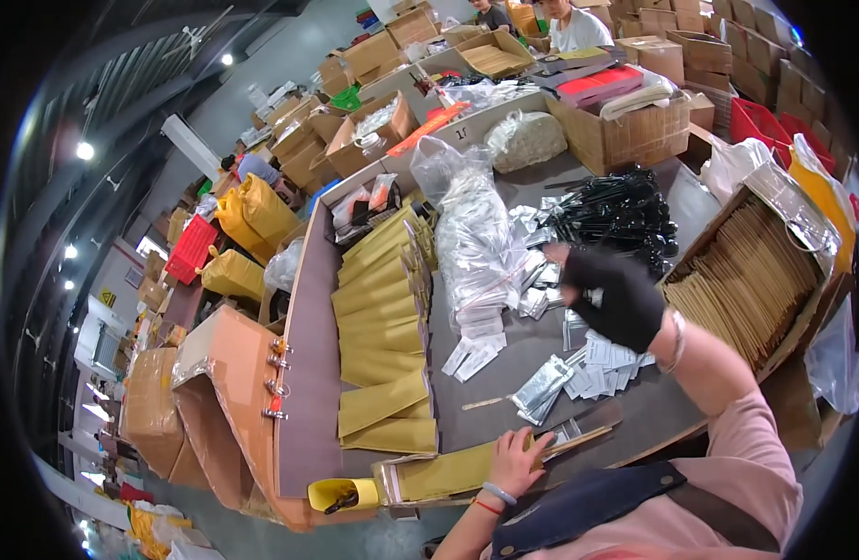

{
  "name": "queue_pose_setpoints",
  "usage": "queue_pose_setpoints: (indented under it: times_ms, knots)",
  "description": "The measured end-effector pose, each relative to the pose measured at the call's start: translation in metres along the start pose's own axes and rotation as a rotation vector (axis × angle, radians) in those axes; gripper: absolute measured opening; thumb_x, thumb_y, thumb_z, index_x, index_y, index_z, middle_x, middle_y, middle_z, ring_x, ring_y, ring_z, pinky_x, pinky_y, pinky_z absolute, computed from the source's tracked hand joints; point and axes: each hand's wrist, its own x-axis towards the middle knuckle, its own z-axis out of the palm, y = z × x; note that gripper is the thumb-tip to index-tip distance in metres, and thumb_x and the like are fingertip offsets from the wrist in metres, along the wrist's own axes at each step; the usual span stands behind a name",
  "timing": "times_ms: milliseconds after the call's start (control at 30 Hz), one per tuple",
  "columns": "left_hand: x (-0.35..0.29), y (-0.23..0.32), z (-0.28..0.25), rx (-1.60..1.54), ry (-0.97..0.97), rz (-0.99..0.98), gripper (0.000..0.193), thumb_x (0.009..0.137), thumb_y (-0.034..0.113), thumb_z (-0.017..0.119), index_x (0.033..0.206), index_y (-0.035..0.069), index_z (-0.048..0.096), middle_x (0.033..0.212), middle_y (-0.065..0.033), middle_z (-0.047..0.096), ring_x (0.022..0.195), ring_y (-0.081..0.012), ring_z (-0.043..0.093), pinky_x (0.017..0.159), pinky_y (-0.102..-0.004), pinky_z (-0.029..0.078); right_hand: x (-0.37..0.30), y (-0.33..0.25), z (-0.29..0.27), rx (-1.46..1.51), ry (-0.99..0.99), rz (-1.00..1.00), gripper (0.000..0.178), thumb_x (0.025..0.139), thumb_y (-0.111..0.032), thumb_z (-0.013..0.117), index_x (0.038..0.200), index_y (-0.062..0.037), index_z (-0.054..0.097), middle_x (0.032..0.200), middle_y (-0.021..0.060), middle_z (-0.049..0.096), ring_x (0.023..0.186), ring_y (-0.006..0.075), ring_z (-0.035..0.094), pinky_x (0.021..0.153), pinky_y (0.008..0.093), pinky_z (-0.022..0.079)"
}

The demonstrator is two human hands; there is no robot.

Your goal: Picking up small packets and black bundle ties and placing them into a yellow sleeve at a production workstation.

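Note:
My left hand (518,464), with a bracelet and red string at the wrist, closes over a long gold-coloured sleeve (448,474) at the table's near edge. Thin wooden sticks (579,441) and clear film stick out beyond its fingers. My right hand (614,297) wears a black fingerless glove and is stretched over the table, thumb and forefinger apart. Under and beside it are small silver packets (539,273) and a heap of black-wrapped pieces (626,213). White printed packets (605,362) and a silver pouch stack (543,387) lie between my hands.
Gold sleeves (383,322) overlap along the left side. A clear bag of white packets (476,233) lies mid-table. A carton of brown sticks (747,280) stands right; a yellow holder (344,495) sits at the near left corner. Other people (579,30) are in the background.

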Motion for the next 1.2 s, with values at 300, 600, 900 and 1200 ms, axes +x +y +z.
queue_pose_setpoints:
  times_ms: [300, 600, 900, 1200]
  knots:
    - [0.004, 0.0, 0.001, -0.019, 0.023, 0.061, 0.067, 0.064, 0.025, 0.08, 0.126, 0.03, 0.057, 0.126, -0.0121, 0.051, 0.113, -0.0357, 0.046, 0.097, -0.0466, 0.038, -0.191, 0.053, 0.068, -0.052, -0.749, 0.415, 0.034, 0.081, -0.035, 0.064, 0.108, -0.0146, 0.066, 0.103, 0.0122, 0.064, 0.095, 0.0341, 0.062, 0.08, 0.0435, 0.05]
    - [0.004, -0.005, 0.009, -0.058, 0.039, -0.017, 0.064, 0.063, 0.023, 0.081, 0.123, 0.024, 0.058, 0.128, -0.0124, 0.05, 0.114, -0.0366, 0.045, 0.098, -0.0468, 0.038, -0.221, 0.077, 0.107, 0.034, -0.77, 0.398, 0.021, 0.077, -0.03, 0.07, 0.089, -0.0133, 0.07, 0.083, 0.0135, 0.066, 0.08, 0.032, 0.065, 0.073, 0.0398, 0.052]
    - [0.01, -0.003, 0.008, -0.099, 0.114, 0.021, 0.063, 0.061, 0.019, 0.081, 0.12, 0.018, 0.058, 0.128, -0.0123, 0.049, 0.116, -0.0351, 0.044, 0.098, -0.0449, 0.039, -0.213, 0.067, 0.094, 0.104, -0.752, 0.441, 0.016, 0.075, -0.025, 0.072, 0.082, -0.0108, 0.07, 0.079, 0.0116, 0.067, 0.079, 0.0297, 0.066, 0.068, 0.038, 0.052]
    - [-0.001, 0.003, 0.021, 0.014, 0.083, 0.057, 0.061, 0.064, 0.021, 0.078, 0.123, 0.027, 0.06, 0.124, -0.0094, 0.052, 0.11, -0.0314, 0.047, 0.092, -0.0448, 0.041, -0.229, 0.072, 0.128, 0.055, -0.895, 0.239, 0.027, 0.078, -0.035, 0.064, 0.094, -0.0134, 0.069, 0.094, 0.0134, 0.067, 0.083, 0.0331, 0.066, 0.074, 0.0424, 0.052]
